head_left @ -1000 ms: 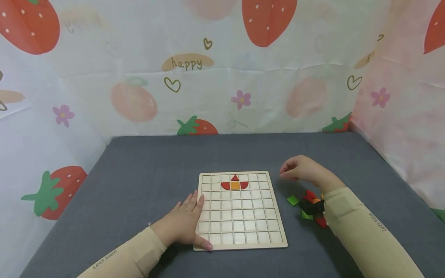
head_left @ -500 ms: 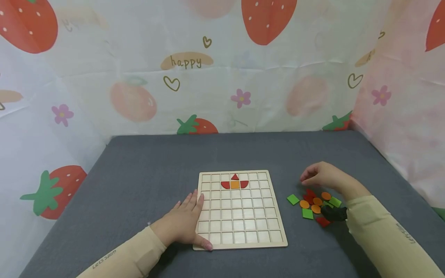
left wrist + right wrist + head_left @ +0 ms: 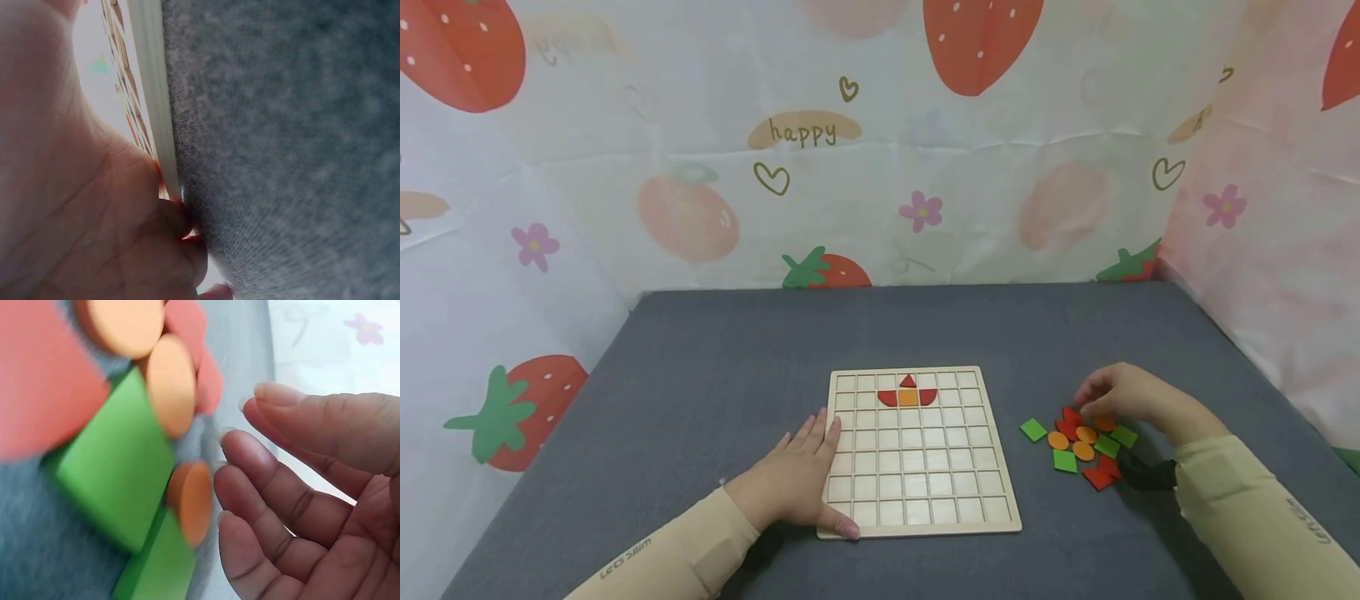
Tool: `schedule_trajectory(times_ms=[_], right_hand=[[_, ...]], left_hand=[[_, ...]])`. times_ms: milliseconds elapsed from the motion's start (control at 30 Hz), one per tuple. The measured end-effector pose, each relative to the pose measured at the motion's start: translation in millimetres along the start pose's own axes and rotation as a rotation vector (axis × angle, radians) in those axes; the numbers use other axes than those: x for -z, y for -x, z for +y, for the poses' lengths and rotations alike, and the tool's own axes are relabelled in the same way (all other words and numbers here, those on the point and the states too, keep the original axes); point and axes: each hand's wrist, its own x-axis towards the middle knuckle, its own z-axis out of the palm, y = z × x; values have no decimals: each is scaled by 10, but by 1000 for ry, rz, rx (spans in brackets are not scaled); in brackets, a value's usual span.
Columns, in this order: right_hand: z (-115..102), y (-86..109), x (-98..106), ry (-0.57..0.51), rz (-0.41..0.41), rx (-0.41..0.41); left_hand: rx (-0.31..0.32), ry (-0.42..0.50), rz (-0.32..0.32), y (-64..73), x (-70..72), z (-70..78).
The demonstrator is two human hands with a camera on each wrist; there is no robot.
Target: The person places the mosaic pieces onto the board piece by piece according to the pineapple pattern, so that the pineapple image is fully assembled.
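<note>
A pale wooden grid board (image 3: 913, 462) lies on the grey cloth. Near its far edge sit a red triangle (image 3: 907, 381), an orange square (image 3: 908, 397) and a red rounded piece (image 3: 888, 399) on either side of the square. My left hand (image 3: 793, 479) rests with spread fingers against the board's left edge, thumb over the near corner. To the right, my right hand (image 3: 1138, 400) hovers over the far side of a loose pile of pieces. Its fingers are loosely bent and hold nothing; in the right wrist view, green squares (image 3: 119, 462) and orange discs (image 3: 172, 387) lie just beyond the fingertips.
The pile spreads right of the board, with a green square (image 3: 1033, 429) at its left and red pieces (image 3: 1097, 478) at its near side. A dark strap (image 3: 1146, 473) is on the right wrist. Printed curtains (image 3: 842, 192) stand behind the table.
My right hand has moved right and slightly down, from beside the board's far corner to over the pile, uncovering more pieces. The left hand and the board have stayed in place.
</note>
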Motion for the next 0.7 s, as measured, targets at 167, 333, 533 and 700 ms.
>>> schedule_trajectory(times_ms=[167, 333, 533, 700], right_hand=[[81, 33, 22, -20, -11, -42], [92, 43, 18, -35, -15, -32], [51, 28, -43, -16, -3, 10], [24, 11, -108, -2, 15, 14]], left_hand=[[2, 0, -10, 1, 3, 2], [8, 1, -15, 4, 8, 2], [3, 9, -11, 7, 17, 8], [0, 12, -2, 10, 20, 13]])
